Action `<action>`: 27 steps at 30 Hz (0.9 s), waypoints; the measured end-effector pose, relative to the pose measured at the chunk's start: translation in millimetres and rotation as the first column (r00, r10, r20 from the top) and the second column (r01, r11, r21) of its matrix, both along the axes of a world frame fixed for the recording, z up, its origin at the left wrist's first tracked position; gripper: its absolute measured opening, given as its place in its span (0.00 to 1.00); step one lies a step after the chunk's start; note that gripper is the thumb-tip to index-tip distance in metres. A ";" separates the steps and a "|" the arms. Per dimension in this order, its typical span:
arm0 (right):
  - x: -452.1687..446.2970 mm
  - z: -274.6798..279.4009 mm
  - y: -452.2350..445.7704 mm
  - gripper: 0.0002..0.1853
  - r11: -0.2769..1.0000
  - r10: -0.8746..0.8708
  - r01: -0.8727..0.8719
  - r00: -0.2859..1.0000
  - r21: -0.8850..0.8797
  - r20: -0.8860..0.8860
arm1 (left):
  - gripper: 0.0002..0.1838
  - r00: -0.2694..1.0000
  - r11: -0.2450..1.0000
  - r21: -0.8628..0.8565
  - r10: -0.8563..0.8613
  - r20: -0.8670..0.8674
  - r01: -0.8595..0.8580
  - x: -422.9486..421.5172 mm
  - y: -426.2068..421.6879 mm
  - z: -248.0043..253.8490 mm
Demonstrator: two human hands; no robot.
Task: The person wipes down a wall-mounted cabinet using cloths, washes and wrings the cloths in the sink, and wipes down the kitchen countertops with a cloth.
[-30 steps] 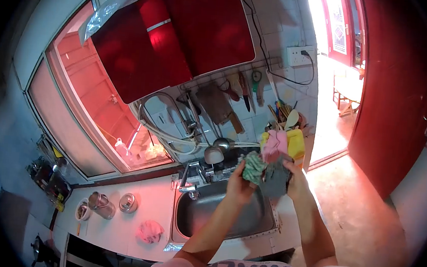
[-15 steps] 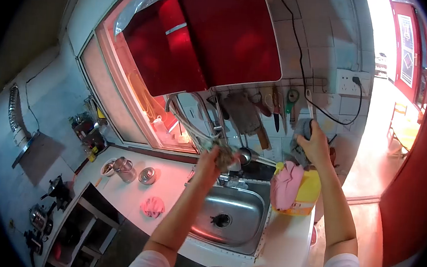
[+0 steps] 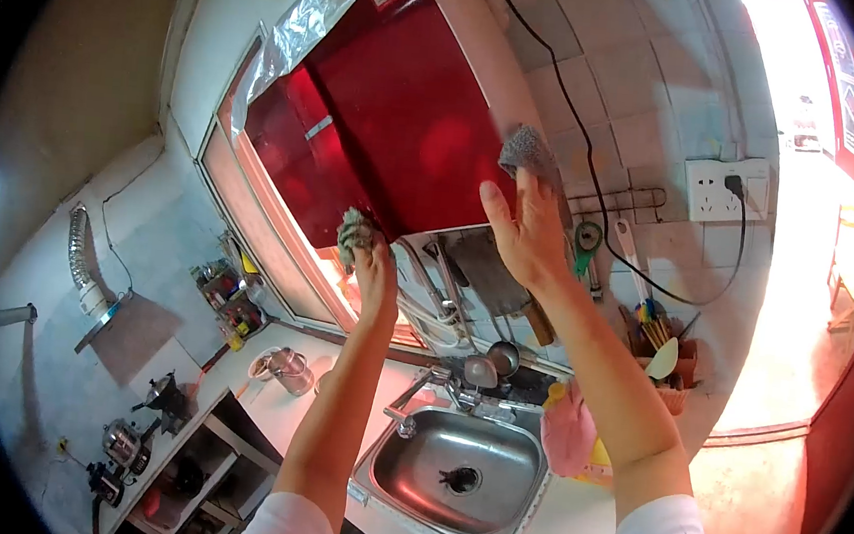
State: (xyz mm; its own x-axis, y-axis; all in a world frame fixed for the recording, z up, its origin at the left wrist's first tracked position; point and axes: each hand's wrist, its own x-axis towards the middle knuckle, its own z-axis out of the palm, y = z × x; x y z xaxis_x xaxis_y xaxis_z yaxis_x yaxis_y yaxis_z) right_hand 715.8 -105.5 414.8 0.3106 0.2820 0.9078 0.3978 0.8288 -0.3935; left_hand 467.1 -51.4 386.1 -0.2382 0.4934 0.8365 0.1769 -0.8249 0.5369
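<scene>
Raised in front of a glossy red wall unit, both arms reach upward. My left hand is closed on a crumpled grey-green cloth, which is at the unit's lower edge. Farther right, my right hand has its fingers against a dark grey cloth near the unit's right lower corner; its thumb sticks out to the side. Whether either cloth presses on the red surface is hard to tell. Crinkled silver foil covers the unit's upper left edge.
Below is a steel sink with a faucet. A metal pot stands on the counter left. Ladles and a cleaver hang under the unit. A black cord runs to a wall socket. A pink cloth lies right.
Both hands have risen with their cloths, the left from above the sink and the right from beside the hanging utensils, up to the red unit. The view has tilted upward.
</scene>
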 end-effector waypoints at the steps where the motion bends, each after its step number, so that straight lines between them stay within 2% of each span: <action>1: -0.8 14.2 4.6 0.30 0.996 0.078 -0.078 0.997 0.034 0.007 | 0.16 0.997 0.973 -0.225 0.064 0.030 -0.056 5.1 -23.9 4.6; 3: 10.1 65.5 22.1 0.32 0.968 0.228 -0.231 0.973 0.098 0.040 | 0.19 0.991 0.955 -0.268 -0.130 0.011 0.128 -6.0 -40.1 -8.9; 4: 11.9 97.6 34.8 0.32 0.978 0.191 -0.196 0.980 0.071 0.063 | 0.20 0.974 0.932 -0.290 -0.226 0.002 0.217 -11.6 -48.8 -16.2; 5: 14.4 134.7 47.2 0.32 0.986 0.156 -0.161 0.984 0.050 0.089 | 0.20 0.986 0.958 -0.239 -0.166 0.000 0.161 -0.8 -62.5 -24.9; 6: 22.3 174.1 56.9 0.32 0.975 0.212 -0.219 0.968 0.040 0.135 | 0.20 0.994 0.977 -0.186 -0.106 0.002 0.105 10.3 -73.7 -35.5; 7: 28.3 199.8 62.7 0.33 0.961 0.266 -0.274 0.947 0.026 0.179 | 0.21 0.989 0.949 -0.278 -0.140 0.041 0.146 5.3 -78.8 -46.6; 10: 29.1 199.8 69.1 0.33 0.928 0.166 -0.208 0.973 0.308 0.159 | 0.23 0.967 0.836 -0.489 -0.193 0.167 0.251 0.5 -109.2 -72.1; 11: 35.1 176.2 60.8 0.37 0.927 0.252 -0.302 0.941 0.225 0.224 | 0.21 0.956 0.832 -0.476 -0.210 0.207 0.286 -3.5 -114.6 -85.6; 12: 31.5 144.6 62.6 0.37 0.958 0.237 -0.254 0.963 0.137 0.127 | 0.20 0.942 0.826 -0.464 -0.225 0.249 0.320 -7.4 -121.2 -100.6; 13: 26.6 111.0 69.1 0.37 0.976 0.211 -0.212 0.977 0.043 0.034 | 0.20 0.952 0.805 -0.532 -0.126 0.280 0.263 -6.2 -131.7 -113.3; 15: 28.8 49.2 61.0 0.38 0.970 0.240 -0.236 0.968 -0.056 0.074 | 0.20 0.928 0.695 -0.628 -0.163 0.335 0.349 0.3 -160.9 -123.2; 18: 32.6 28.4 56.5 0.40 0.898 0.439 -0.437 0.898 -0.054 0.029 | 0.19 0.897 0.649 -0.640 -0.164 0.411 0.412 -1.9 -185.1 -150.2; 21: 38.4 114.0 71.4 0.37 0.879 0.476 -0.475 0.879 -0.042 0.031 | 0.19 0.865 0.648 -0.617 -0.136 0.483 0.446 -13.1 -202.8 -179.8; 23: 44.3 189.6 128.1 0.36 0.882 0.442 -0.460 0.882 0.098 0.165 | 0.18 0.854 0.658 -0.620 -0.070 0.516 0.428 -17.2 -211.4 -194.2; 26: 45.7 199.2 94.3 0.35 0.961 0.218 -0.234 0.969 0.150 0.118 | 0.18 0.865 0.657 -0.661 0.026 0.501 0.363 -17.3 -223.4 -194.2; 27: 44.1 192.0 104.0 0.34 0.960 0.201 -0.216 0.975 0.180 0.099 | 0.18 0.865 0.667 -0.657 0.034 0.500 0.353 -16.1 -227.5 -190.6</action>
